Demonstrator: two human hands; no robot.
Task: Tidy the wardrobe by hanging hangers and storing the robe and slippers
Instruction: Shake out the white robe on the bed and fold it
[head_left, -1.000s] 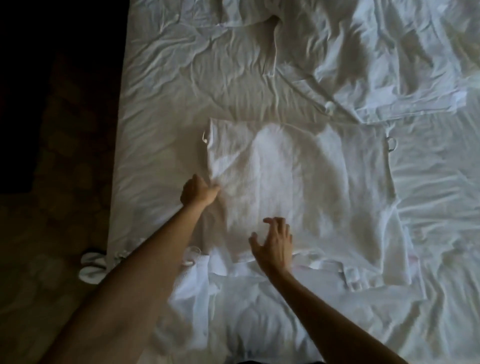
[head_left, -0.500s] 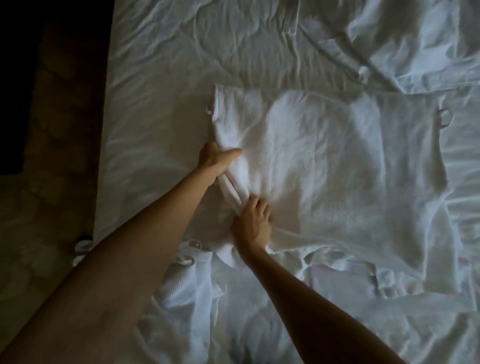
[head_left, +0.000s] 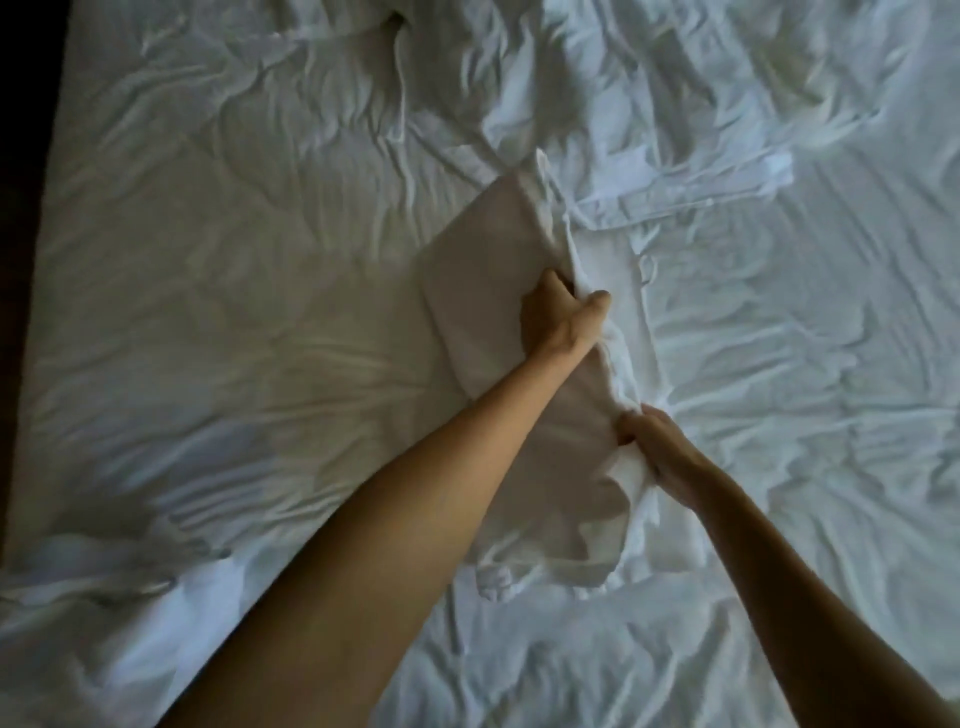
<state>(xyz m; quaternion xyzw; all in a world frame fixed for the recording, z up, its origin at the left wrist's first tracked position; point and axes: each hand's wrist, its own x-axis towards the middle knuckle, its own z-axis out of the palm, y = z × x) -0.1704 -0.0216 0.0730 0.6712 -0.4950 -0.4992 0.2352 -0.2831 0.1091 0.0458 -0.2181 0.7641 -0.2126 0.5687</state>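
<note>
A white waffle-weave robe (head_left: 488, 291) lies on the bed, folded over on itself into a narrow slanted bundle. My left hand (head_left: 558, 312) grips the robe's lifted edge near its middle, thumb on top of the cloth. Lower down, my right hand (head_left: 657, 452) holds the same edge, fingers curled into the fabric. The robe's lower end (head_left: 493, 577) bunches loosely under my arms. No hangers or slippers show in this view.
Wrinkled white bed sheets (head_left: 234, 312) cover nearly the whole view. A rumpled duvet (head_left: 727, 104) piles up at the top right. A dark strip of floor (head_left: 21, 208) runs along the bed's left edge.
Both hands took hold of the robe's left edge and carried it over to the right, folding the flat robe into a narrower bundle. The view shifted left.
</note>
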